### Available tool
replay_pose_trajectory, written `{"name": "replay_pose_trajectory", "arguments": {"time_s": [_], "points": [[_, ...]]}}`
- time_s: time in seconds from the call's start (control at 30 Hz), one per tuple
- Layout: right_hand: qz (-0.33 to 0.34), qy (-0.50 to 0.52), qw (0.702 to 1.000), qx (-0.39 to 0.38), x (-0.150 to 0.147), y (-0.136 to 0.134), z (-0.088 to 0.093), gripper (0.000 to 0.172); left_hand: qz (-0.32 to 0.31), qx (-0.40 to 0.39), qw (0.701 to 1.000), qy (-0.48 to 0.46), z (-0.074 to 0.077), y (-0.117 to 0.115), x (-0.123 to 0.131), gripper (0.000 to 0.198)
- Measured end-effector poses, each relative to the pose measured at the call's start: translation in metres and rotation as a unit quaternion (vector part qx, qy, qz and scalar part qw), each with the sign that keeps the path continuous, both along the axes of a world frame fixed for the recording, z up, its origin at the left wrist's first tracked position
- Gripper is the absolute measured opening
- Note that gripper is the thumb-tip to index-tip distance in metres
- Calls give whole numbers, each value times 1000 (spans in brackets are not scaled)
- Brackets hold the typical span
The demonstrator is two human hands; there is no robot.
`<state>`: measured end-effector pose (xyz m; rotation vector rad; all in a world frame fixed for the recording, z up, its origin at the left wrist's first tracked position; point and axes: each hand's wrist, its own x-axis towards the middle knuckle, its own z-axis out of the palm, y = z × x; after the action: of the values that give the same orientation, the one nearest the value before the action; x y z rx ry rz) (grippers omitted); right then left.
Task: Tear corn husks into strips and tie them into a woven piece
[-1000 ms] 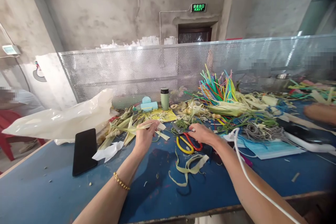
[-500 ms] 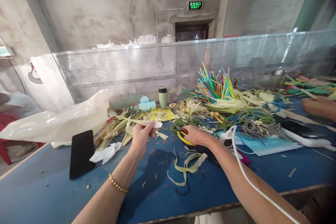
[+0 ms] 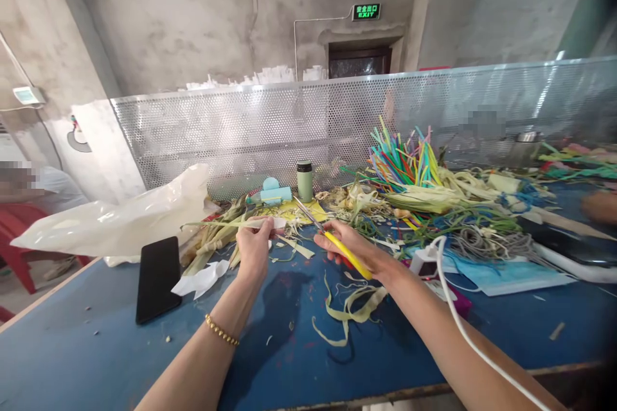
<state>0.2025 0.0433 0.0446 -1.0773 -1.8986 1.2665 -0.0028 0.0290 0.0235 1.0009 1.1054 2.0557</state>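
My left hand (image 3: 254,247) pinches a pale strip of husk (image 3: 226,224) between thumb and fingers, and a small white piece (image 3: 279,223) sticks out beyond the fingertips. In my right hand (image 3: 349,249) is a pair of scissors (image 3: 343,249) with yellow handles; the blades point up and to the left, apart from the strip. Curled husk scraps (image 3: 354,313) lie on the blue table (image 3: 270,372) below my right hand. A crumpled white paper (image 3: 200,279) rests left of my left wrist.
A black phone (image 3: 158,279) and a plastic bag (image 3: 120,218) are at the left. Behind stand a green bottle (image 3: 304,182) and colourful pipe cleaners (image 3: 402,157). A white cable (image 3: 457,321) crosses my right forearm. Another person's hand (image 3: 600,209) shows at the right edge.
My right hand has lifted the scissors from the table, and their blades now point up toward the left. My left hand still pinches the strip. The view has shifted slightly left.
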Motion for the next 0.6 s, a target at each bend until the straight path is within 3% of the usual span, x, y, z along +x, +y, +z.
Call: {"name": "replay_pose_trajectory", "arguments": {"time_s": [0.13, 0.33, 0.6], "points": [[19, -18, 999, 42, -19, -13, 0, 49, 8, 42, 998, -36, 3, -2, 3, 33], [-17, -37, 990, 133, -43, -18, -18, 44, 1, 62, 997, -46, 5, -10, 12, 25], [-59, -13, 987, 146, -49, -14, -31, 42, -69, 24, 986, -148, 6, -16, 21, 32]]}}
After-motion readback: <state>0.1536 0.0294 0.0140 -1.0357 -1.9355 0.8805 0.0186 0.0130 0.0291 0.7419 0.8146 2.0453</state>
